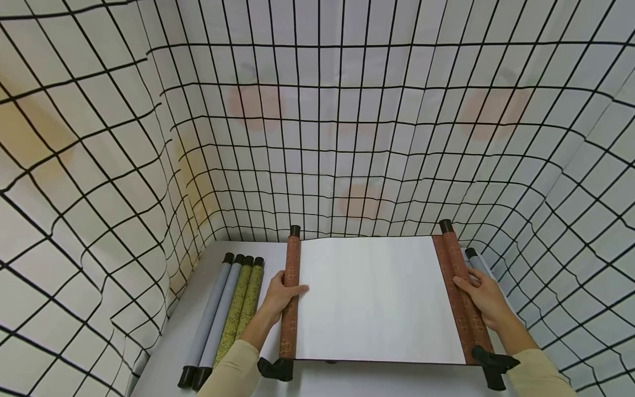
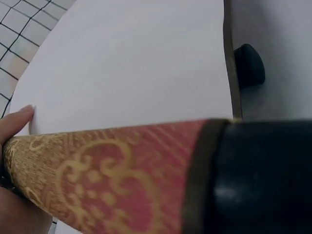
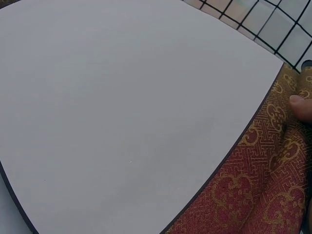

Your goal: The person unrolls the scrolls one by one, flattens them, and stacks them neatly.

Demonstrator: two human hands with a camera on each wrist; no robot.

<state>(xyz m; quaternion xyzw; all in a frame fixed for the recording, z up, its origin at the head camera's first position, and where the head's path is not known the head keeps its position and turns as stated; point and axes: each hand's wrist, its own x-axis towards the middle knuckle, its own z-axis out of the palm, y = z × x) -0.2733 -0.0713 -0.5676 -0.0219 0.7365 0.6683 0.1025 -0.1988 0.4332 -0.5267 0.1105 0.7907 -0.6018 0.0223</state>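
A hanging scroll (image 1: 377, 298) is spread open between both hands, its blank white paper showing. My left hand (image 1: 279, 293) grips the rolled left end, thumb over the front at the paper's edge. That roll (image 2: 122, 180) has red-and-gold patterned brocade and a black end knob (image 2: 268, 175) in the left wrist view. At the other end, my right hand (image 1: 485, 300) holds the brocade-covered right roller (image 1: 465, 281), with the thumb lying on the brocade. A strip of brocade (image 3: 234, 190) borders the paper there. The fingers behind both rolls are mostly hidden.
Two grey-blue rolled scrolls (image 1: 210, 314) and two yellow-green patterned ones (image 1: 243, 298) lie side by side on the white table (image 1: 183, 320) at left. Another grey-blue scroll (image 1: 482, 264) lies partly hidden at right. A black knob (image 2: 249, 66) pokes from beneath the paper. Black-gridded white curtains (image 1: 337, 138) surround the table.
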